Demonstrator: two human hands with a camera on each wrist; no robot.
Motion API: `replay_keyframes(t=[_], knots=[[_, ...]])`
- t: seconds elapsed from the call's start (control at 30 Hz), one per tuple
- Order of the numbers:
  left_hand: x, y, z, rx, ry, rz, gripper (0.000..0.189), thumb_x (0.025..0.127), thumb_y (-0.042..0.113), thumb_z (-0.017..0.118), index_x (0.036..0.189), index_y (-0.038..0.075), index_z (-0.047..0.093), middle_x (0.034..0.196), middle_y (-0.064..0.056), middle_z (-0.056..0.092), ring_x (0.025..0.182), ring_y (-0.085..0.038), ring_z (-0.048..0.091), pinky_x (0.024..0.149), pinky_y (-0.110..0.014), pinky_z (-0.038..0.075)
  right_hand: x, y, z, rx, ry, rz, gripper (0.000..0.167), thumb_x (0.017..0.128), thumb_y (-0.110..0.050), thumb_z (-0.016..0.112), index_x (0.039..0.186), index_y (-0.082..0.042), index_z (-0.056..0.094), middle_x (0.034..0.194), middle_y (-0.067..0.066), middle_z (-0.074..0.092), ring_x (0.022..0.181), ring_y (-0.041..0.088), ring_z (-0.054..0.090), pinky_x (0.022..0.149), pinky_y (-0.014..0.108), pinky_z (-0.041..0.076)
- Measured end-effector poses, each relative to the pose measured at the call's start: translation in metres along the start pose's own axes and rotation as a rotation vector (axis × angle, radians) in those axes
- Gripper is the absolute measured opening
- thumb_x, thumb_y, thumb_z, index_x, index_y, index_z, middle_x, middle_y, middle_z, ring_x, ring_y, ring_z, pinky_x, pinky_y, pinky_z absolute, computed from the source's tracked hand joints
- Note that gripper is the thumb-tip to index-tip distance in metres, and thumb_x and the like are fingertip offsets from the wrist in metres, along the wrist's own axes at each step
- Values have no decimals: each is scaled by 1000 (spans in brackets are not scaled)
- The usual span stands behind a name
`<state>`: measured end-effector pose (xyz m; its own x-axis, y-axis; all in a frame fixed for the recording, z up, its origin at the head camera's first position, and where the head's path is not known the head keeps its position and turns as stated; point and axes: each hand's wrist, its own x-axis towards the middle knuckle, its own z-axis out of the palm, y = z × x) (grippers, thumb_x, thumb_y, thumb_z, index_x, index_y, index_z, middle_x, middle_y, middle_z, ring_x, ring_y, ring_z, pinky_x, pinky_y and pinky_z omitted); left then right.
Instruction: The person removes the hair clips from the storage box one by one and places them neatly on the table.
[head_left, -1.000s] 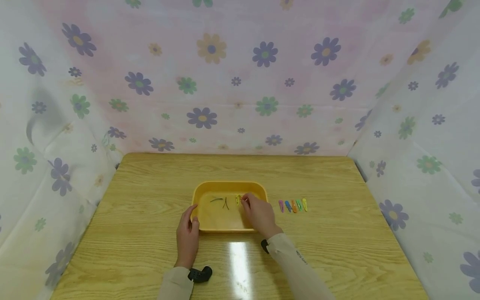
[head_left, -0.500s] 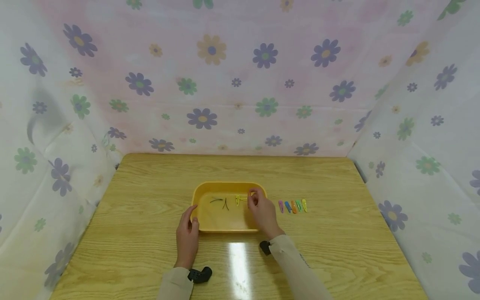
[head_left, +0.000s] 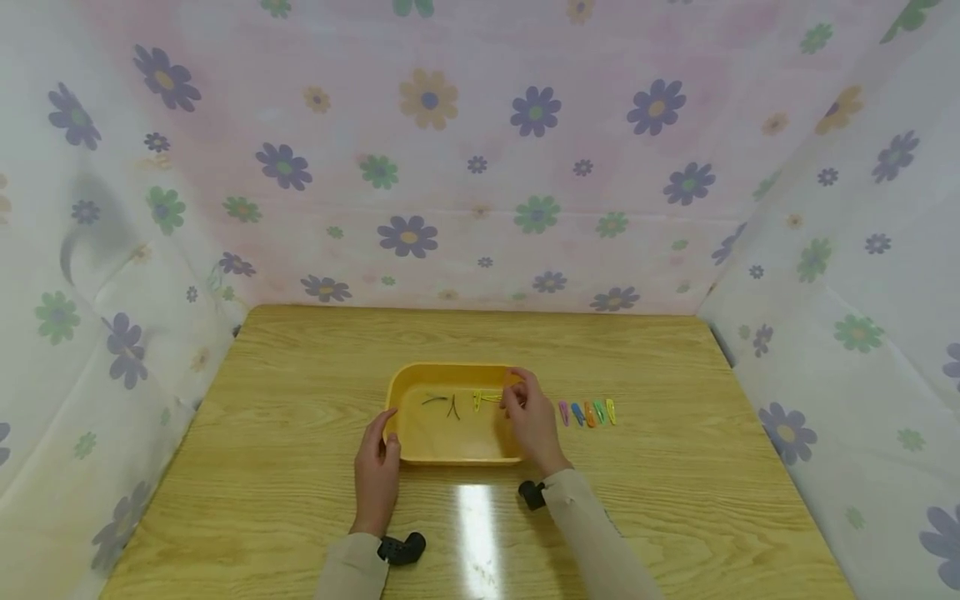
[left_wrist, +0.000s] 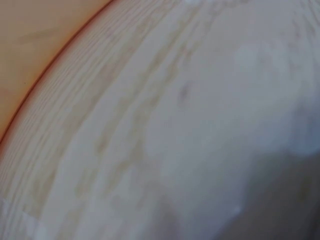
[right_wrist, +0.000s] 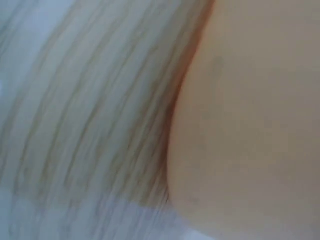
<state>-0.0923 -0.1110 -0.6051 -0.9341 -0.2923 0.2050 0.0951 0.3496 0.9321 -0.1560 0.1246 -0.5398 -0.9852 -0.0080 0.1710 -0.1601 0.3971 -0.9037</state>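
A shallow yellow tray (head_left: 457, 460) stands on the table. My left hand (head_left: 377, 475) holds its left side, fingertips at the rim and thumb by the near left corner. Inside lie dark hairpins, one slanting (head_left: 434, 400) and one spread in a V (head_left: 453, 407). Right of them are yellow hair clips, one upright in view (head_left: 477, 402) and one crosswise (head_left: 491, 398). My right hand (head_left: 534, 421) hovers over the tray's right part with loosely bent fingers, nothing visible between them; its fingertips overlap the crosswise clip's right end. The wrist views show only blurred tray and wood.
Several coloured snap hair clips lie in a row right of the tray: pink (head_left: 564, 412), blue (head_left: 577, 414), orange (head_left: 589, 414), green (head_left: 599, 412) and yellow (head_left: 611, 412). The wooden table (head_left: 315, 358) meets flowered cloth walls (head_left: 480, 192) behind and at both sides.
My right hand has moved right and slightly away from the yellow clips, baring more of the crosswise one, which it had been touching. My left hand stays on the tray.
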Motion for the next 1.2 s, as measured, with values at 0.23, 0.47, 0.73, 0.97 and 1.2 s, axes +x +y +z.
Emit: replay_keyframes(t=[0.23, 0.47, 0.73, 0.97, 1.2], knots=[[2, -5, 1, -4, -2, 5, 33, 94, 24, 41, 126, 26, 50, 129, 14, 42, 118, -7, 39, 90, -33, 37, 1, -12, -15, 335, 44, 98, 29, 92, -7, 45, 121, -10, 44, 77, 26, 52, 56, 26, 47, 52, 35, 45], [1, -7, 1, -3, -1, 9, 33, 94, 24, 41, 125, 27, 50, 129, 14, 43, 118, -7, 39, 91, -33, 38, 6, 3, -16, 438, 49, 193, 28, 91, -7, 46, 118, -5, 40, 70, 14, 53, 53, 18, 46, 47, 27, 41], [1, -7, 1, -28, -10, 7, 33, 94, 25, 41, 126, 25, 50, 129, 16, 42, 120, -5, 37, 91, -32, 37, 9, 15, -17, 427, 39, 178, 22, 92, -13, 47, 113, -8, 42, 71, 12, 54, 53, 17, 47, 48, 27, 43], [2, -8, 2, -30, -5, 9, 33, 94, 23, 42, 126, 24, 50, 129, 14, 43, 120, -7, 37, 92, -31, 37, 12, 20, -29, 422, -4, 159, 28, 94, -19, 45, 116, -4, 41, 79, 23, 51, 56, 18, 46, 50, 29, 43], [2, -8, 1, -21, -5, 14, 33, 94, 23, 42, 126, 23, 50, 129, 11, 43, 120, -9, 38, 92, -32, 37, 12, 35, -47, 298, 66, 194, 28, 93, -24, 48, 113, -5, 48, 80, 19, 54, 59, 17, 49, 50, 25, 43]])
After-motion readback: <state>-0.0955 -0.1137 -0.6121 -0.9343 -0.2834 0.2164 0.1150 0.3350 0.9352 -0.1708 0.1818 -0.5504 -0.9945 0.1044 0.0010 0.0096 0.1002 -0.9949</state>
